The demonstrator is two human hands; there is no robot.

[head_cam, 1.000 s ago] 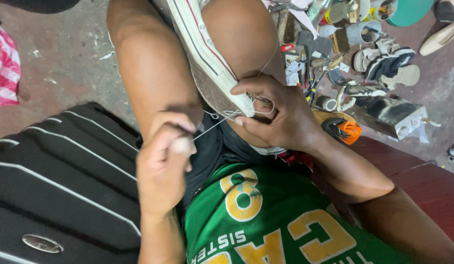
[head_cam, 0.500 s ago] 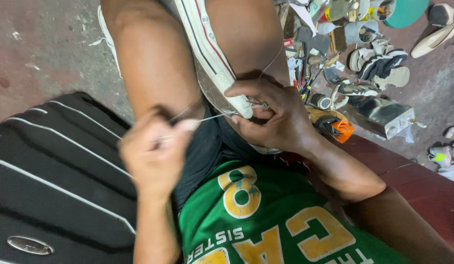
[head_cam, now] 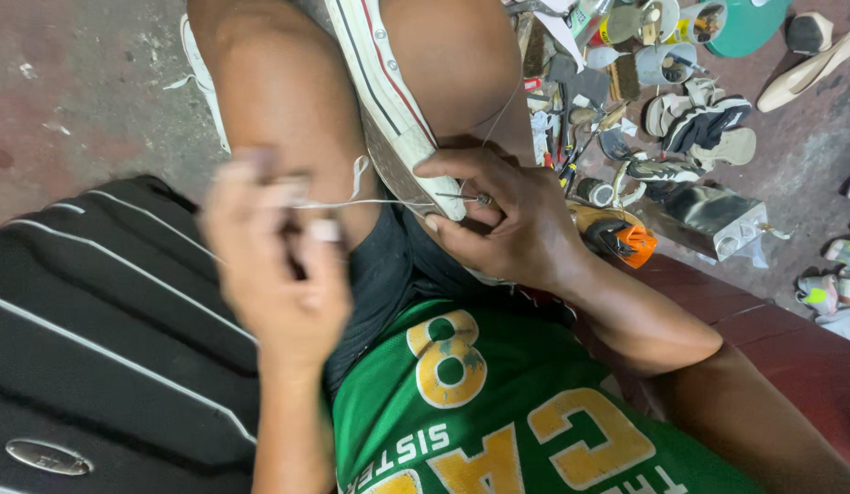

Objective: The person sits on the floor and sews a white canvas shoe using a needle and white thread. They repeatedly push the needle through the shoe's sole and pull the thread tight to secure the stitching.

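While the left hand (head_cam: 278, 265), raised and blurred, is pinching the white thread (head_cam: 388, 202) taut, the right hand (head_cam: 507, 224) is gripping the sneaker (head_cam: 397, 119) between the knees, fingers closed around an awl (head_cam: 461, 197) at the sole. Overtight pulling risks snapping the thread. Beyond the right hand, tools and shoes (head_cam: 690, 128) are lying scattered on the floor (head_cam: 809, 155).

Left hand (head_cam: 278, 274) now pulled further out to the left and raised, blurred from motion, well apart from the shoe. White thread (head_cam: 379, 202) drawn longer and tight between both hands, where before only a short piece. Right hand (head_cam: 507, 220) turned a little on the white shoe (head_cam: 397, 119), thumb now pressed near the sole edge, a thin metal needle (head_cam: 461, 196) showing at the fingertips. Knees closer in the view.
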